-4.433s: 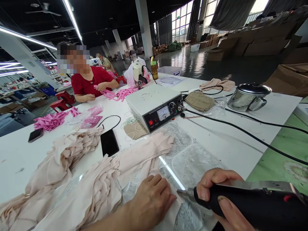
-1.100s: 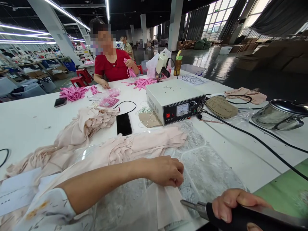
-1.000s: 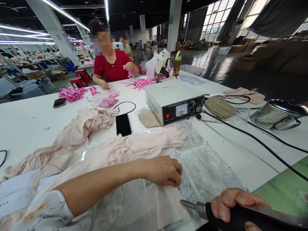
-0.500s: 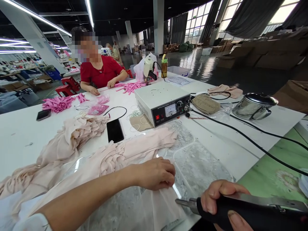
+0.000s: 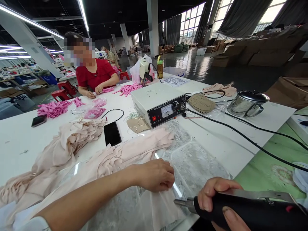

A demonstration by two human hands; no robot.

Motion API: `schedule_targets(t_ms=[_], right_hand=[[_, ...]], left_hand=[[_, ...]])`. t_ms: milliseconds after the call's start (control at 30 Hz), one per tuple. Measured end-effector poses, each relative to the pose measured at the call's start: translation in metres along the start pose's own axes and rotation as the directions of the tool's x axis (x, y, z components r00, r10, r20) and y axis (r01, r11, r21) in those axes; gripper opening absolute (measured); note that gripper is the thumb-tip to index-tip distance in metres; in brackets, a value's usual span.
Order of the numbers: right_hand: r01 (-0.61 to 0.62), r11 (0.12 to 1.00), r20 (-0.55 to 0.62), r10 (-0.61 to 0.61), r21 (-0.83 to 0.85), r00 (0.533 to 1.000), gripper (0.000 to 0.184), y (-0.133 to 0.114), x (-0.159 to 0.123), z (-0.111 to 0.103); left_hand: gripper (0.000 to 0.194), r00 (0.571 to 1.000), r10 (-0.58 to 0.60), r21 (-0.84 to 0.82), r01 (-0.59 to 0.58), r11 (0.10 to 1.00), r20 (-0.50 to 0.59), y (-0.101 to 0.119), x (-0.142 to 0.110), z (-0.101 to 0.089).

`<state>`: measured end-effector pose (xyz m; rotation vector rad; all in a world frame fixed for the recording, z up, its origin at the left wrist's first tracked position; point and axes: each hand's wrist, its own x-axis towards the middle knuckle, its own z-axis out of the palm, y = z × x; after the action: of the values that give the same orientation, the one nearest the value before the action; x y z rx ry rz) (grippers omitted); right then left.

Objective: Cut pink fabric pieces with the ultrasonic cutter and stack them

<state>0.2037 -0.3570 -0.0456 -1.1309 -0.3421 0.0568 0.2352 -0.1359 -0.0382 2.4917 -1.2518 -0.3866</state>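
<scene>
My left hand (image 5: 156, 175) is closed, its curled fingers pressed on a sheer pale pink piece of fabric (image 5: 160, 207) that lies on the clear mat (image 5: 197, 163). In my right hand (image 5: 220, 199) is a black ultrasonic handpiece (image 5: 252, 208) with a metal tip, which points left close to the right edge of that fabric. Behind my left hand, a fanned stack of pale pink fabric pieces (image 5: 134, 147) spreads across the mat. Another bunched beige stack (image 5: 72, 138) lies farther left.
A control box (image 5: 158, 106) with a meter stands mid-table; a black cable (image 5: 228, 128) runs from it to the right. Nearby are a phone (image 5: 112, 133), a steel mug (image 5: 247, 104) and pink strips (image 5: 54, 108). Across the table sits a person in red (image 5: 96, 73), hands on a pink strip.
The view has shifted slightly, so the table things appear a little farther left. My hands keep nearly the same place over the fabric. The person opposite has lowered their head.
</scene>
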Motion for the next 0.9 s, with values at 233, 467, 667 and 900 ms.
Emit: schedule_targets(t_ms=[233,467,667,900], right_hand=[[-0.024,0.999,0.005,0.024,0.028,1.000,0.011,0.0025,-0.0003,-0.0005],[-0.010,1.000,-0.001,0.010,0.010,1.000,0.013,0.0023,-0.0017,-0.0003],[-0.019,1.000,0.016,0.019,0.003,1.000,0.009,0.0023,-0.0007,0.0003],[-0.011,1.000,0.070,0.012,-0.018,0.998,0.009,0.0021,0.0008,-0.0039]], left_hand=[[0.015,1.000,-0.012,-0.010,0.011,1.000,-0.006,0.0007,0.0005,-0.0018],[0.013,0.999,-0.034,0.020,0.035,0.999,-0.026,0.0007,0.0006,0.0029],[0.012,0.998,-0.060,0.034,0.061,0.998,-0.036,0.0017,-0.0015,0.0057],[0.012,0.994,-0.097,0.032,0.099,0.995,-0.055,0.0040,-0.0018,0.0077]])
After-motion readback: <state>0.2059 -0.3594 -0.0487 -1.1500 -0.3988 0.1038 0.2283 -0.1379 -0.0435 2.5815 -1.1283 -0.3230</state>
